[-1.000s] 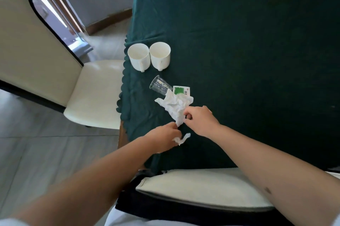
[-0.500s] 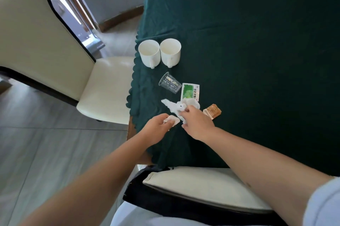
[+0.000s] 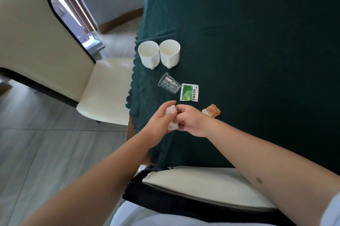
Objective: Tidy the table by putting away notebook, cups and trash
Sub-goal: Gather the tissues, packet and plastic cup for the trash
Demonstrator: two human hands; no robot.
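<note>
A crumpled white tissue [image 3: 172, 117] is squeezed between my left hand [image 3: 161, 121] and my right hand [image 3: 189, 120], near the table's left front corner; both hands close on it. Beyond them lie a green and white sachet [image 3: 189, 92], a clear plastic cup [image 3: 169, 83] tipped on its side, and a small brown wrapper [image 3: 211, 110] just right of my right hand. Two white mugs [image 3: 148, 54] [image 3: 169, 53] stand side by side near the left edge. No notebook is in view.
The table carries a dark green cloth [image 3: 257, 51]. A cream chair [image 3: 55, 56] stands to the left of the table, and another cream seat [image 3: 202, 183] sits at the near edge below my arms. Grey floor lies to the left.
The tissue hung loose and spread out a second ago; my hands have bunched it into a small wad between them. The sachet and brown wrapper are uncovered now.
</note>
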